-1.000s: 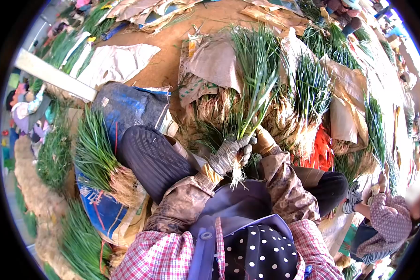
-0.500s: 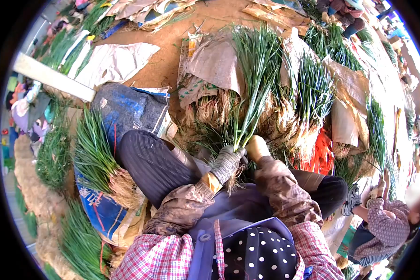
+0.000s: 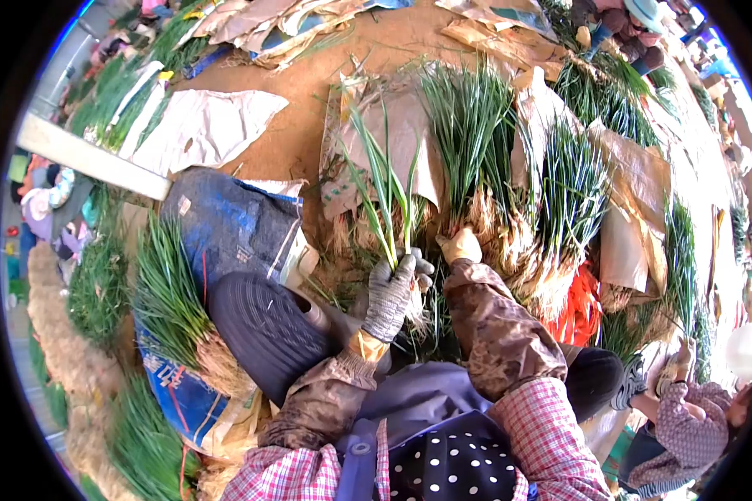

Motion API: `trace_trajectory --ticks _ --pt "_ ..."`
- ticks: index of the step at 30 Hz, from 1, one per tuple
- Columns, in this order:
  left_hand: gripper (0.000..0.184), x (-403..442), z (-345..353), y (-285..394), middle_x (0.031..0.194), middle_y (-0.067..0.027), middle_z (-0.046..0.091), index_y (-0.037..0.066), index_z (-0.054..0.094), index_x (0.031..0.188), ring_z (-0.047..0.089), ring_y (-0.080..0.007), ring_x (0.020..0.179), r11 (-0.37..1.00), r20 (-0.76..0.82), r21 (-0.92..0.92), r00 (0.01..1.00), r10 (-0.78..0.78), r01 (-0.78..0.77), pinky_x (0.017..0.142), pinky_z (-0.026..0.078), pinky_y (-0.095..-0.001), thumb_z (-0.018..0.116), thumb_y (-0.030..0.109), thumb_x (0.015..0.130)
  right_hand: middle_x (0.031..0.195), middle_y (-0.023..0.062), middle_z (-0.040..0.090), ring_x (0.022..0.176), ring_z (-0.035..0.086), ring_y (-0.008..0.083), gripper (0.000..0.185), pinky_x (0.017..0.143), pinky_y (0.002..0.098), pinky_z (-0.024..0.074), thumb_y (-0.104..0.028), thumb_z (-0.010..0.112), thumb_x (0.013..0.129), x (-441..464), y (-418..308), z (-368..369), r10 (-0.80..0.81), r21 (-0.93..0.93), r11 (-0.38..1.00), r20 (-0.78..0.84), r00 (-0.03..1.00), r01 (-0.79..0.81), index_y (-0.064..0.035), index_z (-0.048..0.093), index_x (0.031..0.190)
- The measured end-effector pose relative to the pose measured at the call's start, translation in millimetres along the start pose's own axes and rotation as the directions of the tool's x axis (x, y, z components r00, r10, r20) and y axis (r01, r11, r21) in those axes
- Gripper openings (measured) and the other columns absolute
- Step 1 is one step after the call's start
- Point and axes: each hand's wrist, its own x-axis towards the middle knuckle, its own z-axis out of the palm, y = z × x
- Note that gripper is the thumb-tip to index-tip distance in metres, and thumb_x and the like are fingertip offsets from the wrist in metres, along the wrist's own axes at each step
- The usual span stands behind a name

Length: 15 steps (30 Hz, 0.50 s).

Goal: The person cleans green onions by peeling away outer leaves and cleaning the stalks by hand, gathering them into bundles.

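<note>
Brown earth [image 3: 297, 96] borders a wrinkled sack [image 3: 416, 154]; before it, gloved left hand [image 3: 392, 288] grips slender onions [image 3: 386, 224]; right hand [image 3: 460, 246], grip unclear, meets stringy roots [image 3: 481, 209].

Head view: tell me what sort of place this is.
Probably a produce yard or market: greens lie bunched with roots on, sacking is spread over bare ground, and another person is nearby.
</note>
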Motion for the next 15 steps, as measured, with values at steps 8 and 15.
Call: trace_trajectory --ticks 8,15 --pt "0.024 14 -11 -8 0.082 -0.0099 0.066 0.001 0.057 0.106 0.063 -0.0159 0.064 0.998 -0.077 -0.017 0.995 -0.058 0.057 0.059 0.055 -0.0284 0.054 0.022 0.094 0.089 0.0105 0.067 0.070 0.064 0.0176 0.022 0.063 0.0324 0.0519 -0.024 0.068 0.080 14 -7 -32 -0.367 0.868 0.469 0.360 0.858 -0.164 -0.0050 0.065 0.090" --pt "0.025 15 -17 -10 0.082 -0.0106 0.066 0.001 0.057 0.109 0.063 -0.0151 0.063 0.993 -0.096 -0.095 0.993 -0.074 0.065 0.057 0.054 -0.0268 0.052 0.020 0.095 0.089 0.0026 0.065 0.075 0.061 0.0108 0.026 0.063 0.0266 0.0495 -0.025 0.064 0.087 2 35 -137 -0.363 0.987 0.160 0.032 0.931 0.029 -0.0044 0.065 0.102"
